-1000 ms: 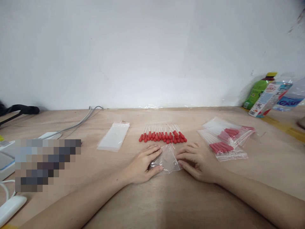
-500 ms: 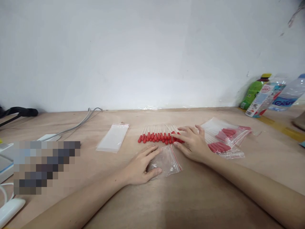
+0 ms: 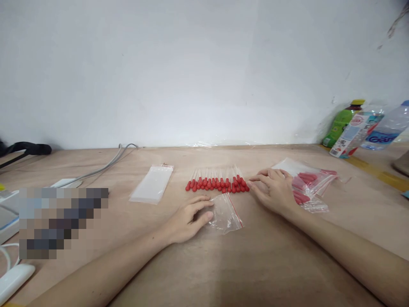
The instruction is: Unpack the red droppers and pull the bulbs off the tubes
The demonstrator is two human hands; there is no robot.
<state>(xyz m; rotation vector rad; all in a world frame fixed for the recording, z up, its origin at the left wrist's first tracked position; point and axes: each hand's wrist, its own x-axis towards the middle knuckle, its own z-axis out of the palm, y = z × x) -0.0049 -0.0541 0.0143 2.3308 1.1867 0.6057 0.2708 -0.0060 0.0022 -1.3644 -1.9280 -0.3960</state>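
A row of droppers [image 3: 217, 184] with red bulbs and thin clear tubes lies on the table, bulbs toward me. Just in front of them is a clear zip bag [image 3: 225, 215] with a red seal line, flat and seemingly unfilled. My left hand [image 3: 191, 217] rests at the bag's left edge, fingers stretched and thumb apart. To the right of the row, my right hand [image 3: 273, 189] is open with slightly bent fingers, near the last bulbs and holding nothing I can see. Bags with red-bulbed droppers [image 3: 306, 183] lie behind and beyond it, partly hidden.
A stack of flat clear bags [image 3: 152, 184] lies on the left. Grey cables [image 3: 105, 165] and a white device [image 3: 15, 279] are farther left. Bottles [image 3: 343, 123] and a printed carton [image 3: 354, 134] stand at the right rear against the wall.
My right hand has moved right, off the droppers, uncovering the right end of the row. My left hand has drawn slightly back left, exposing more of the bag.
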